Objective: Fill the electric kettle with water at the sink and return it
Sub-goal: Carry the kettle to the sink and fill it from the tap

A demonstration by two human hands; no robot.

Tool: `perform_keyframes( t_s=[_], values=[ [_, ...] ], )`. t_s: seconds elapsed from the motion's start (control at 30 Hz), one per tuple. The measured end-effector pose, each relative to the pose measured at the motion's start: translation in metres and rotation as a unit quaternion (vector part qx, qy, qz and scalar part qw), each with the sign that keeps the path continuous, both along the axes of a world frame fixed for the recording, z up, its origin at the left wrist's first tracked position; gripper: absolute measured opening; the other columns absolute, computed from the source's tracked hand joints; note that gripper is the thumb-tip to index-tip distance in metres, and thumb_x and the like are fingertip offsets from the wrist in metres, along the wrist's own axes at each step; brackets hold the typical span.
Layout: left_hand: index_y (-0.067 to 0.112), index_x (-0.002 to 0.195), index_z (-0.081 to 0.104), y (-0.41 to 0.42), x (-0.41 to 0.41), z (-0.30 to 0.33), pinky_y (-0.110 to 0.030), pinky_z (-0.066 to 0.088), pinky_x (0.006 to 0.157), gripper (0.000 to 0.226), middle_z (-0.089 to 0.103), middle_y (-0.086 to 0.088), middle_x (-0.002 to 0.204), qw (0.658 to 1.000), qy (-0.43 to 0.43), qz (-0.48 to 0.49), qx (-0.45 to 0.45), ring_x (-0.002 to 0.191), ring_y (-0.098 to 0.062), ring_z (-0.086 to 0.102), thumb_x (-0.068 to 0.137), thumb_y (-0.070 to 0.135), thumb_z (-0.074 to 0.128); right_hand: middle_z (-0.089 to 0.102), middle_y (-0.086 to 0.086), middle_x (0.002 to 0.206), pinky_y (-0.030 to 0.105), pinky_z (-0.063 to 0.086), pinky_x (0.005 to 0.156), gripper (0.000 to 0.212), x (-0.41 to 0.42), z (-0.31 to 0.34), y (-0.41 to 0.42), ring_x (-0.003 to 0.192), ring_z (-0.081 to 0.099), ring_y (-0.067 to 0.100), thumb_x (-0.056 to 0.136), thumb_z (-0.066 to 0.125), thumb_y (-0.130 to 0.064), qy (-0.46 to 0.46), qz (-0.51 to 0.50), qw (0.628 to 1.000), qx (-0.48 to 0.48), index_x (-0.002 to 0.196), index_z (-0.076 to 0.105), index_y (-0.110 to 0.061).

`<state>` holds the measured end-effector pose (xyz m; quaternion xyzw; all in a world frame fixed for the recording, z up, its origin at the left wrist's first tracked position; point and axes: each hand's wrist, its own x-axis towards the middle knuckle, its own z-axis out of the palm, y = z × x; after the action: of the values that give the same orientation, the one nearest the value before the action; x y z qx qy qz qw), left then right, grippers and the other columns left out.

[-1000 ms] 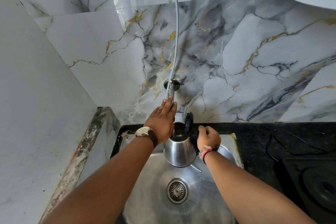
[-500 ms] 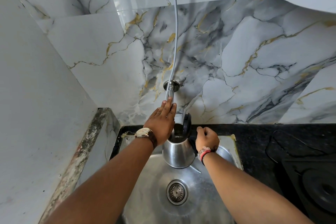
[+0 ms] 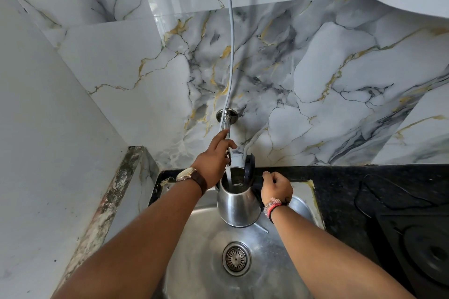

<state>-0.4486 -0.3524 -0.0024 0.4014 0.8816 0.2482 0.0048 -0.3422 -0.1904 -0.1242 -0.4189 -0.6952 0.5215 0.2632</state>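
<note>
Left hand (image 3: 213, 160) reached up to tap (image 3: 224, 126), fingers curled round its lever or spout, exact hold hidden behind the knuckles; right hand (image 3: 275, 187) closed in a fist on the black handle of kettle (image 3: 237, 204); handle itself mostly covered.

Kettle held upright over sink (image 3: 298, 204), near the back rim, clear of drain (image 3: 237, 258); lid (image 3: 249, 168) swung open and standing up at the handle side; stream of water (image 3: 228, 175) running from tap straight into the open mouth; some water seen inside, level not readable.

Wall tap fed by grey hose (image 3: 232, 31) dropping down marble wall (image 3: 315, 75); black counter (image 3: 340, 182) to the right, dark stove (image 3: 425, 250) beyond it.

Step judged: filling, in progress; return not begun.

Next move judged to need: watch on level through open mouth; left hand to shut tap before overfill; lid to be pressed down; then kettle, heavier now, lifted level by the handle and carried off the sink to its place, which is not visible from here; base to be kept dry.
</note>
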Motion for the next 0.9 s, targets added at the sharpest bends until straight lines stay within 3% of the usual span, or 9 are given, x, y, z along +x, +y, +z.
perform_keyframes(
  t_s=[0.17,0.3,0.4,0.53,0.6,0.63,0.67,0.73,0.9],
  values=[
    [0.03,0.114,0.041,0.008,0.001,0.004,-0.042,0.058,0.064,0.06,0.018,0.003,0.15,1.0,-0.006,0.002,0.015,0.069,-0.016,0.062,0.079,-0.016,0.06,0.043,-0.002,0.042,0.031,0.032,0.048,0.044,-0.002,-0.002,0.0,0.047,0.041,0.02,0.079,0.058,-0.04,-0.001,0.0,1.0,-0.005,0.047,0.043,-0.014],
    [0.032,0.112,0.038,0.006,-0.002,0.003,-0.042,0.06,0.069,0.058,0.021,0.004,0.13,0.998,-0.021,0.042,0.042,0.07,-0.024,0.064,0.081,-0.007,0.068,0.044,-0.003,0.043,0.032,0.034,0.049,0.043,-0.002,-0.005,-0.001,0.048,0.043,0.022,0.079,0.059,-0.039,0.001,0.003,1.0,-0.007,0.048,0.043,-0.015],
    [0.025,0.121,0.039,0.013,-0.001,0.0,-0.041,0.057,0.077,0.055,0.021,-0.003,0.128,0.996,-0.011,0.072,0.045,0.072,-0.026,0.06,0.083,0.001,0.071,0.043,-0.002,0.042,0.032,0.033,0.048,0.043,-0.004,-0.005,-0.002,0.047,0.042,0.021,0.079,0.059,-0.039,-0.001,0.002,1.0,-0.008,0.047,0.042,-0.016],
    [0.018,0.134,0.041,0.027,0.013,-0.008,-0.043,0.056,0.08,0.059,0.03,-0.012,0.128,0.99,0.031,0.137,0.022,0.081,-0.028,0.056,0.085,0.009,0.072,0.043,-0.002,0.042,0.032,0.033,0.048,0.043,-0.004,-0.006,-0.001,0.047,0.041,0.021,0.079,0.059,-0.038,0.0,0.001,1.0,-0.006,0.047,0.043,-0.015],
    [0.018,0.144,0.035,0.029,0.017,-0.015,-0.052,0.054,0.085,0.064,0.033,-0.017,0.137,0.984,0.103,0.14,-0.042,0.105,-0.038,0.057,0.09,0.022,0.069,0.042,-0.003,0.04,0.031,0.032,0.048,0.043,-0.004,-0.005,-0.002,0.046,0.041,0.019,0.079,0.06,-0.037,0.004,-0.001,1.0,-0.008,0.046,0.043,-0.016],
    [0.019,0.152,0.024,0.028,0.017,-0.018,-0.056,0.047,0.096,0.07,0.027,-0.019,0.149,0.979,0.133,0.129,-0.082,0.126,-0.042,0.045,0.094,0.03,0.062,0.042,-0.004,0.039,0.031,0.032,0.048,0.043,-0.004,-0.005,-0.002,0.046,0.041,0.019,0.079,0.06,-0.037,0.005,0.0,1.0,-0.009,0.046,0.043,-0.016],
    [0.018,0.157,0.009,0.026,0.015,-0.02,-0.058,0.033,0.109,0.075,0.012,-0.02,0.16,0.975,0.15,0.115,-0.119,0.145,-0.042,0.022,0.098,0.036,0.052,0.043,-0.004,0.038,0.031,0.032,0.048,0.043,-0.004,-0.005,-0.001,0.046,0.041,0.019,0.08,0.061,-0.037,0.007,0.001,1.0,-0.01,0.046,0.043,-0.017],
    [0.013,0.156,-0.014,0.02,0.011,-0.025,-0.055,0.003,0.121,0.081,-0.02,-0.018,0.164,0.969,0.175,0.078,-0.158,0.15,-0.035,-0.019,0.101,0.041,0.038,0.044,-0.006,0.038,0.03,0.031,0.048,0.044,-0.003,-0.004,-0.001,0.046,0.041,0.019,0.08,0.061,-0.036,0.008,0.002,1.0,-0.011,0.046,0.042,-0.016],
    [0.009,0.152,-0.023,0.012,0.013,-0.031,-0.047,-0.007,0.121,0.089,-0.032,-0.018,0.16,0.971,0.163,0.041,-0.173,0.147,-0.031,-0.028,0.1,0.048,0.038,0.04,-0.003,0.04,0.031,0.031,0.048,0.044,-0.001,-0.004,-0.003,0.046,0.039,0.02,0.081,0.062,-0.033,0.006,0.001,1.0,-0.005,0.046,0.041,-0.015]
  ],
)
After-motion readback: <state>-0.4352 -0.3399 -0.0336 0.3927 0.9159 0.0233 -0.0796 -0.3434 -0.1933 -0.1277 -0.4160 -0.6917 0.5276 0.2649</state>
